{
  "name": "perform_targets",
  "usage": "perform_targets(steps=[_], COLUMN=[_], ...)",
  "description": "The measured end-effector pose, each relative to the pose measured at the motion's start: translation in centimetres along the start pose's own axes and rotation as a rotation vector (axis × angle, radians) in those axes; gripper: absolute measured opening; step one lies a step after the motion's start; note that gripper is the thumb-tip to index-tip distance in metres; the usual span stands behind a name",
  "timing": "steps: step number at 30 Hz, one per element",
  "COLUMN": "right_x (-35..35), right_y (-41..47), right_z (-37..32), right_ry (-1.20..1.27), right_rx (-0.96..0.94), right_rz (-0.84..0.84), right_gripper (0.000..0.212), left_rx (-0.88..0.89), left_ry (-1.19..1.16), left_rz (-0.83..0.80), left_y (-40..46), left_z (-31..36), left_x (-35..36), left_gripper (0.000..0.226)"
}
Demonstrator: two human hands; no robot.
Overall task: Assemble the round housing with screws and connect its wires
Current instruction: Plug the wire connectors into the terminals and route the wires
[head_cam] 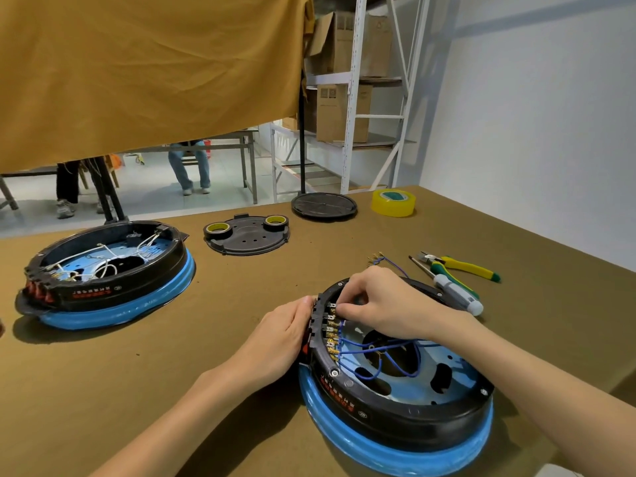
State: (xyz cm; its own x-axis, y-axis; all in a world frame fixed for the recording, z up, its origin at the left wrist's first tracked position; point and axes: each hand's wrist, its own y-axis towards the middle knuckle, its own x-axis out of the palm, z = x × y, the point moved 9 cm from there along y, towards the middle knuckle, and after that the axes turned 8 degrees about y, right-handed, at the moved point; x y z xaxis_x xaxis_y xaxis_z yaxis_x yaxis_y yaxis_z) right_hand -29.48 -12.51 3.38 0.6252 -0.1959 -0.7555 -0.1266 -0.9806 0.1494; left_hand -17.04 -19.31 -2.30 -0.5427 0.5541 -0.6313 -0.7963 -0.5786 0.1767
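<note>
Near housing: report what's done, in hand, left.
Done: several blue wires sit on the terminal row of the housing. In hand: right hand pinches at the top terminal; left hand steadies the rim. Left: spare wire, cover, screwdriver lie unused.

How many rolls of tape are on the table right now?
3. Two small dark rolls sit on the black cover plate in the middle; one larger yellow roll lies at the far edge. More may be hidden.
</note>
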Motion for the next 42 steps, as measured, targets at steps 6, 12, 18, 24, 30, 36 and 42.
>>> perform_targets(steps=[6,12,18,24,30,36,42], right_x=[0.1,-4.0,-10.4,-7.5,-7.6,-8.5,-10.2], right_y=[-0.1,-0.1,2.5,5.3,6.0,5.6,5.3], right_z=[-0.5,0.6,9.4,15.4,16.3,15.8,13.1], right_ry=[0.003,0.022,-0.051,-0.28,-0.17,-0.056,0.097], right_rx=[0.008,0.064,0.352,0.564,0.559,0.508,0.397], right_rz=[-0.001,0.086,0.384,0.11,0.235,0.346,0.424], right_gripper=[0.017,0.019,0.015,0.035,0.013,0.011,0.014], left_rx=[-0.001,-0.063,-0.111,-0.101,-0.087,-0.082,-0.068], left_ry=[-0.055,-0.081,-0.147,-0.139,-0.127,-0.092,-0.064], left_rz=[-0.064,-0.029,0.007,0.06,0.032,0.042,0.071], left_y=[0.2,0.7,1.0,0.8,0.9,0.8,0.7], left_z=[0.2,-0.2,-0.2,-0.7,-0.7,-0.6,-0.3], left_x=[0.2,-0.2,-0.1,0.2,0.1,0.1,-0.1], left_gripper=[0.046,0.049,0.038,0.052,0.062,0.066,0.067])
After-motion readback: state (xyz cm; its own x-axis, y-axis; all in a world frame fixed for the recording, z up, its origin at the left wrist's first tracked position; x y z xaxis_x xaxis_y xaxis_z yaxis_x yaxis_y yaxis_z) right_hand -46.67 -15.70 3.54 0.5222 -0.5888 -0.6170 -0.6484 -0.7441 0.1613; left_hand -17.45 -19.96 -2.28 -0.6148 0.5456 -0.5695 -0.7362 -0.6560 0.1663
